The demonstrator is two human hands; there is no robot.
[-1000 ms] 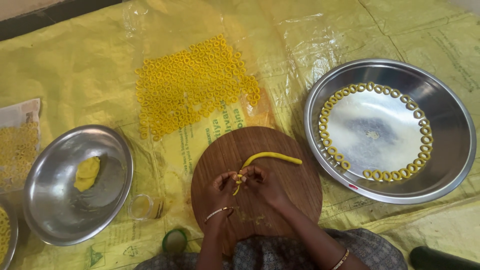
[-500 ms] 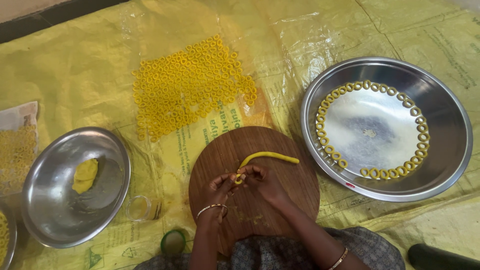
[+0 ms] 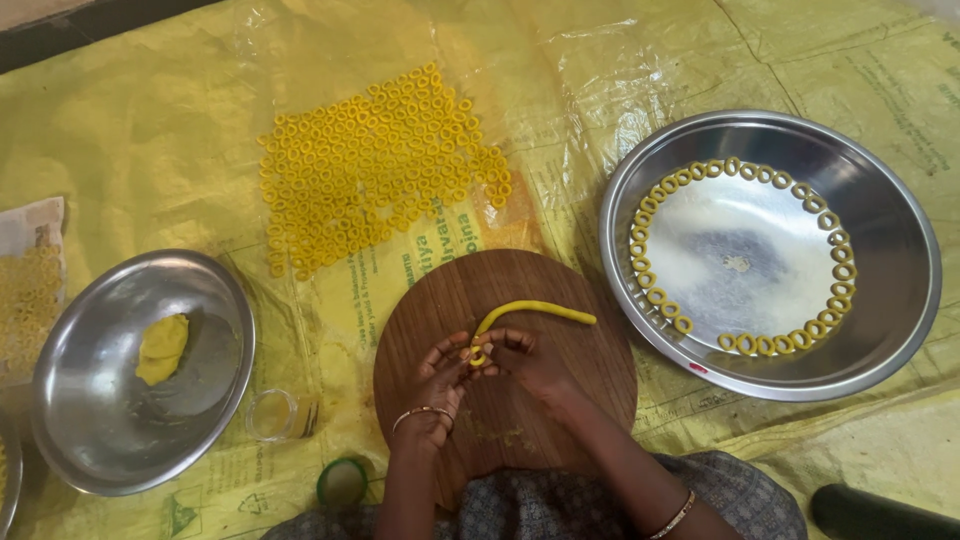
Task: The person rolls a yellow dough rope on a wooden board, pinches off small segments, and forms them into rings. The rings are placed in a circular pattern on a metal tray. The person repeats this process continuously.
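left wrist (image 3: 422, 412): thin gold bangle | right wrist (image 3: 676, 517): bangle, perhaps beaded | garment (image 3: 740, 490): grey patterned cloth

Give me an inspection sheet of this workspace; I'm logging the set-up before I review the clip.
Surface: yellow plastic sheet covering the floor, round wooden board on it.
Job's things: yellow dough rope on the board; dough lump in the left steel bowl; dough rings spread on the sheet; more rings line the large steel plate.
Clutter: small glass, green-rimmed lid.
Grippers: left hand and right hand both pinch the rope's near end.
Cables: nothing seen.
Surroundings: dark floor strip at top left.
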